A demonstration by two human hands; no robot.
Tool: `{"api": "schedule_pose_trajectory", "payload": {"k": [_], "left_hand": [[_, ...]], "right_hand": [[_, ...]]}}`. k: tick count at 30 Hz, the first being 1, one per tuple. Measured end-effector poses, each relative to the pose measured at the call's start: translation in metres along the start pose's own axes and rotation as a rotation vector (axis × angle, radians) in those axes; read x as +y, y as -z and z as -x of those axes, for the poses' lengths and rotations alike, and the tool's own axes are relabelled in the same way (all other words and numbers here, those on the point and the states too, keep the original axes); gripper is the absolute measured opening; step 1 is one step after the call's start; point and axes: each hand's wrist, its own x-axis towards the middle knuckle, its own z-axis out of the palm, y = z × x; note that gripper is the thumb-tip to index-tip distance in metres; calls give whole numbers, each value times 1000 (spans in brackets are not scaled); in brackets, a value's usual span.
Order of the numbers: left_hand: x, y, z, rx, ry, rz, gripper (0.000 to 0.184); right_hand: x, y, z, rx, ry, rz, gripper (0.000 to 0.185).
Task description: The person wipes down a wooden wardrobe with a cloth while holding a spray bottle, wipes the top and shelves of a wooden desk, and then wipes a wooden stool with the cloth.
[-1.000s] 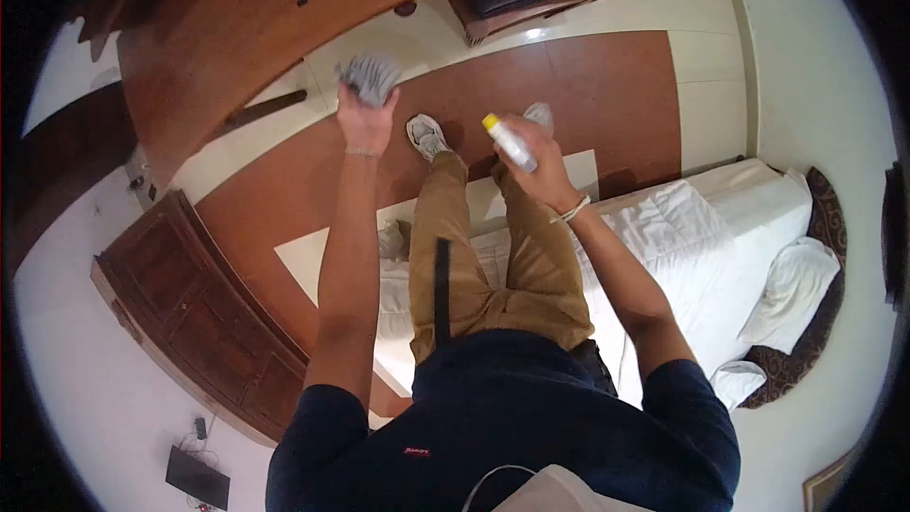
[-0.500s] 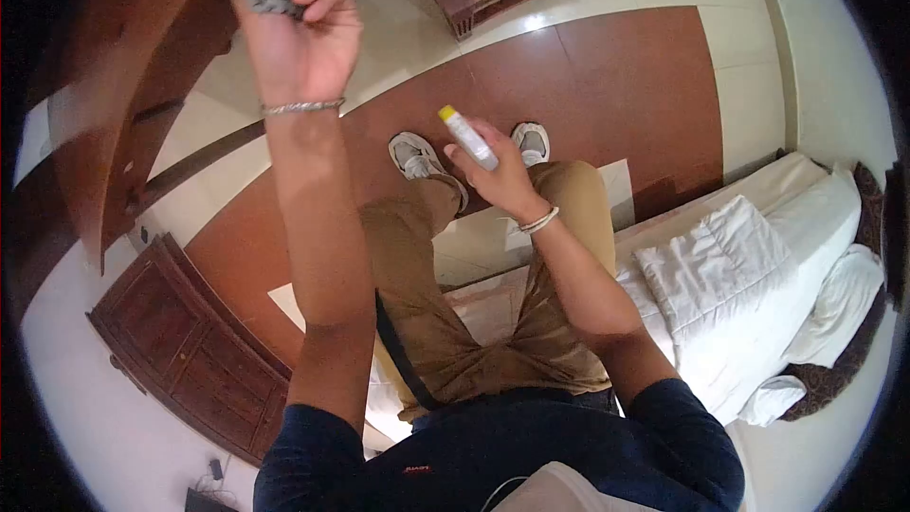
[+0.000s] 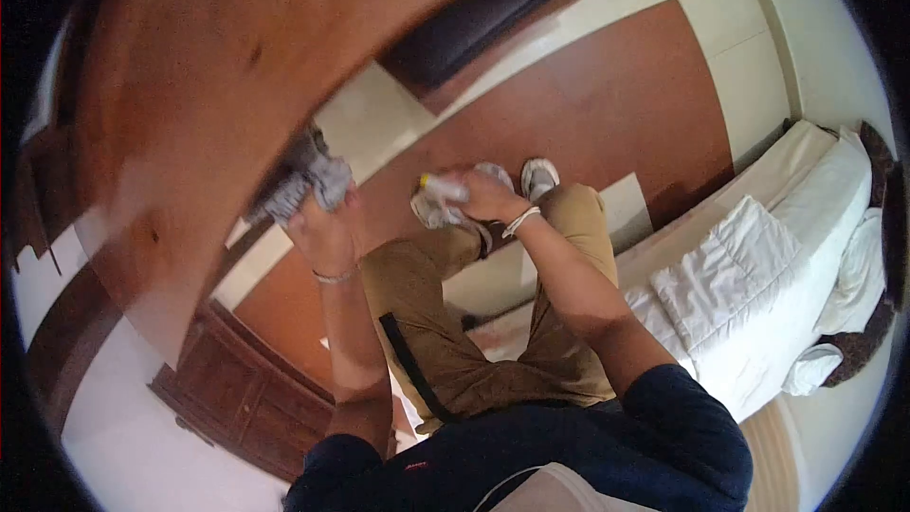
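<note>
My left hand (image 3: 324, 235) is closed on a crumpled grey cloth (image 3: 327, 180), close to the lower edge of a large brown wooden panel (image 3: 218, 85). Motion blur hides whether the cloth touches the wood. In front of my legs, my right hand (image 3: 488, 197) is wrapped round a small white bottle (image 3: 450, 189) with a yellow tip. The bottle points left toward the cloth and is smeared by movement.
The wooden panel fills the upper left, close to my head. A dark padded seat (image 3: 483, 19) stands beyond it. On the right is a bed with a folded white quilt (image 3: 725, 270). A carved wooden cabinet (image 3: 251, 398) stands lower left. My shoes (image 3: 540, 176) are on the reddish-brown floor.
My left hand has come down and nearer with the cloth. My right hand has lowered slightly, turning the bottle more level. The wooden panel now covers much more of the upper left.
</note>
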Motion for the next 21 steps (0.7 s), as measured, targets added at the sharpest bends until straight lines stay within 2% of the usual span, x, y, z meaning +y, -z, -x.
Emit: {"api": "schedule_pose_trajectory", "payload": {"k": [1,3,4,6,7,8,10,11,13,15,18,20,21], "left_hand": [[0,1,-2,-65,-52,-61,17],[15,-12,-3,-39,-50,-113,19],[7,8,-8,-154,-255,-469,22],[7,13,-19,-147,-185,-382,29],[7,15,-24,-142,-150,-338,32],[-4,31,-39,-249,-332,-411,32],[13,26,-42,-383,-212,-240,32],[14,29,-46,-409,-176,-242,42],[-19,64,-86,-438,-401,-399,55],[-34,72,-97,-410,-442,-386,72],[-36,51,-85,-446,-452,-84,90],[-44,47,-89,-427,-579,40,89],[-47,46,-82,-362,-530,95,82]], "right_hand": [[13,1,-16,-162,72,-40,47],[18,3,-35,-405,78,-22,50],[24,-3,-42,-498,100,-18,51],[46,-17,-80,-704,194,21,60],[38,-6,-89,-739,154,55,63],[27,6,-98,-775,116,90,65],[27,6,-113,-835,145,106,67],[26,7,-115,-849,171,89,67],[31,14,-129,-876,219,73,67],[66,-12,-156,-838,338,94,67],[83,-16,-161,-767,419,244,58],[79,-18,-160,-760,437,295,54],[88,-27,-159,-729,441,218,52]]}}
